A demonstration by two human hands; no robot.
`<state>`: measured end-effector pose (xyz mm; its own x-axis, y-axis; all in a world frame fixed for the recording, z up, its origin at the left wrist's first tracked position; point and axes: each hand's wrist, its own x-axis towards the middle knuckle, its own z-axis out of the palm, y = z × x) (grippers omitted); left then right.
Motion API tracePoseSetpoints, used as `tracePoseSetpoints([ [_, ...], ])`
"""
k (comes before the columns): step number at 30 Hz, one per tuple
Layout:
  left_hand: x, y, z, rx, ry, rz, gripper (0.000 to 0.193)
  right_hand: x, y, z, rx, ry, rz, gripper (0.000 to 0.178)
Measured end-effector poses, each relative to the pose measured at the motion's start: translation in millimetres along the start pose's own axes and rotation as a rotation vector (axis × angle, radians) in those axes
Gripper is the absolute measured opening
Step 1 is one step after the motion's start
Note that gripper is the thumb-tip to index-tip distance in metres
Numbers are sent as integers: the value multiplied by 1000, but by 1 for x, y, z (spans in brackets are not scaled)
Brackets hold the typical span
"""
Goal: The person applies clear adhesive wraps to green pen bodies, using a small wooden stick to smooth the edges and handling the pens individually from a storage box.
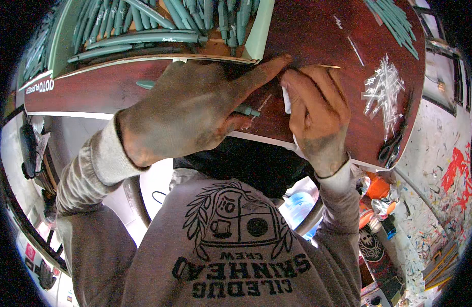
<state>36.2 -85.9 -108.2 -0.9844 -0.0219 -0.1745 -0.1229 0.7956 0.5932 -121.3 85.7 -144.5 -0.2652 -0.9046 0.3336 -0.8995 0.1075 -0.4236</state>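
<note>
My left hand [195, 110] lies over a dark green marker pen [246, 110] on the reddish-brown table [318, 36], its forefinger stretched toward the right hand. Only the pen's tip end shows under the palm. My right hand [320, 110] is curled, pinching a small white piece [286, 100] between thumb and fingers close to the left forefinger's tip. Both hands are smeared with dark grime. Another green pen [145, 84] lies loose just beyond the left wrist.
A cardboard box [259, 36] full of several green pens stands at the table's far left. More green pens [394, 20] lie at the far right, with a heap of thin white sticks [384, 89] and black scissors [392, 148] near the right edge. Paint-spattered floor lies right.
</note>
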Motion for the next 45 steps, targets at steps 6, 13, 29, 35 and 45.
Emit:
tracePoseSetpoints([
  [6,0,-6,9,13,198,191,80,4,0,-5,90,213,109,16],
  [13,-7,3,8,37,265,173,63,114,-25,-98,451,685,202,16],
  [29,-34,14,52,374,486,193,55,44,-3,-50,114,136,-51,18],
  [35,-30,14,52,158,634,185,39,-16,-27,1,-61,220,41,38],
  [45,-41,50,38,-411,808,-222,23,-20,-42,-12,411,400,13,35],
])
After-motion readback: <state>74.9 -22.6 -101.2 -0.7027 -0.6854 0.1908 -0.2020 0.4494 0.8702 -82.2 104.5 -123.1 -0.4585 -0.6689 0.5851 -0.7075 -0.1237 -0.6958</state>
